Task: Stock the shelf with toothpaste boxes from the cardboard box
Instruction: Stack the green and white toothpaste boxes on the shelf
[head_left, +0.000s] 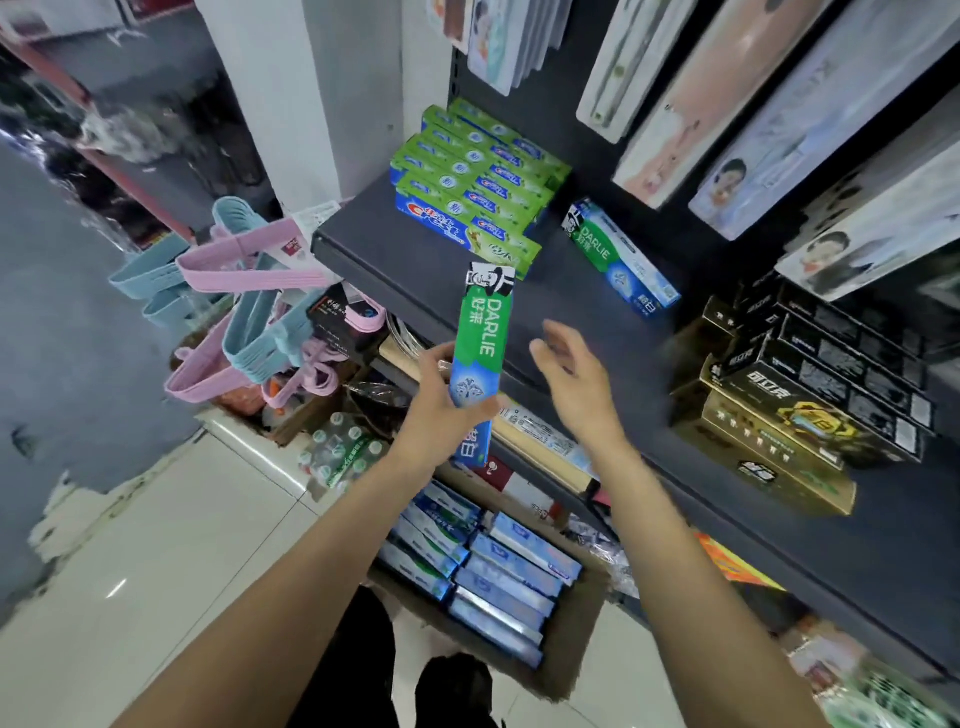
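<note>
My left hand (441, 405) grips a green and blue Darlie toothpaste box (480, 343) near its lower end, holding it upright in front of the dark shelf (587, 312). My right hand (574, 371) hovers open and empty just to the right of it, over the shelf's front edge. Another Darlie box (618, 257) lies on the shelf further back. On the floor below, the cardboard box (576, 623) holds several blue and white toothpaste boxes (498, 577).
A stack of green Crest boxes (475, 182) fills the shelf's back left. Black and gold boxes (800, 395) stand at the right. Toothbrush packs (727, 104) hang above. Pink and blue hangers (249, 301) and bottled water (340, 452) sit to the left.
</note>
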